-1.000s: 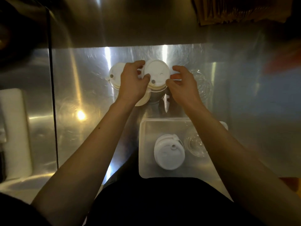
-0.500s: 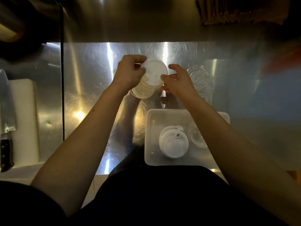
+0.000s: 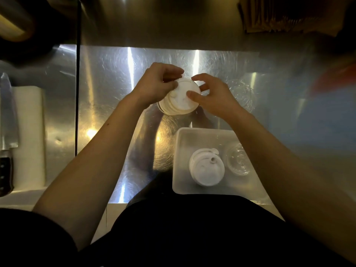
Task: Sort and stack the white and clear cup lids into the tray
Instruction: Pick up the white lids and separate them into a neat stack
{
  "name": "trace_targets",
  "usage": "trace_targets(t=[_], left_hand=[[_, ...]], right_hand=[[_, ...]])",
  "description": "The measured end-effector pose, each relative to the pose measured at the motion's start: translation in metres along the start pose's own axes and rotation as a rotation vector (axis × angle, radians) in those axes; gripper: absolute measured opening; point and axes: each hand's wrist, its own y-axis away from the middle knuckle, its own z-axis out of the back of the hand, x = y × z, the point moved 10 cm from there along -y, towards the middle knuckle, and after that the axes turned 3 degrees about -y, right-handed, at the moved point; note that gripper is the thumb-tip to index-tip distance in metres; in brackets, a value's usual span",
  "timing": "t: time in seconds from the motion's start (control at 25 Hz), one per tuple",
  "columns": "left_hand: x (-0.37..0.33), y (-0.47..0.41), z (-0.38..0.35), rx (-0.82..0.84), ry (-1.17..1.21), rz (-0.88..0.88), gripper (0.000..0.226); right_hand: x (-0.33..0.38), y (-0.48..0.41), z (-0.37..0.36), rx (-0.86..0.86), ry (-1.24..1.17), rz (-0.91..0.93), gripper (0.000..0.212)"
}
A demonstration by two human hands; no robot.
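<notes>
A stack of white lids is held above the steel counter, beyond the tray. My left hand grips its left side, fingers curled over the top rim. My right hand holds the right side, thumb pressing on the top lid. The white tray sits near the counter's front edge. Inside it stand a pile of white lids on the left and a pile of clear lids on the right, partly behind my right forearm. More clear lids lie loose on the counter, right of my hands.
A steel counter with bright glare spans the view. At the far left lie a white block and a knife with a dark handle. A dark vertical seam divides the counter.
The separate white lids on the counter have been gathered into one stack between my hands. The stack has come lower and tilted, and my right thumb now presses on its top.
</notes>
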Motion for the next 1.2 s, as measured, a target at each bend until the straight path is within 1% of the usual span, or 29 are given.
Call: trace_targets(t=[0.08,0.16,0.24,0.32,0.36,0.4,0.48,0.56,0.68,0.84,1.04,1.2], left_hand=[[0.003,-0.001,0.001,0.005,0.011,0.003,0.039],[0.007,0.000,0.003,-0.036,0.053,0.020,0.036],[0.016,0.008,0.012,-0.169,0.147,0.063,0.035],[0.036,0.026,0.023,-0.360,0.283,0.136,0.037],[0.049,0.036,0.024,-0.428,0.346,0.181,0.038],[0.063,0.045,0.020,-0.461,0.410,0.236,0.040],[0.088,0.061,-0.002,-0.437,0.553,0.352,0.047],[0.100,0.072,-0.027,-0.390,0.670,0.448,0.051],[0.106,0.080,-0.046,-0.381,0.744,0.523,0.051],[0.111,0.080,-0.044,-0.423,0.750,0.538,0.051],[0.121,0.082,-0.042,-0.471,0.688,0.560,0.040],[0.129,0.082,-0.044,-0.492,0.673,0.577,0.035]], right_hand=[[-0.003,0.000,0.002,-0.040,-0.057,-0.031,0.036],[-0.009,0.002,0.000,-0.053,-0.123,-0.075,0.030],[-0.017,0.003,0.001,-0.087,-0.205,-0.118,0.026],[-0.024,0.004,0.003,-0.116,-0.268,-0.147,0.025],[-0.026,0.005,0.003,-0.124,-0.286,-0.154,0.027],[-0.028,0.006,0.001,-0.128,-0.293,-0.161,0.029],[-0.031,0.007,-0.005,-0.124,-0.291,-0.182,0.034],[-0.032,0.006,-0.011,-0.107,-0.279,-0.190,0.035],[-0.033,0.005,-0.017,-0.092,-0.256,-0.186,0.031],[-0.032,0.006,-0.021,-0.087,-0.244,-0.187,0.029],[-0.035,0.004,-0.033,-0.020,-0.260,-0.229,0.027],[-0.031,-0.001,-0.033,0.008,-0.071,-0.188,0.032]])
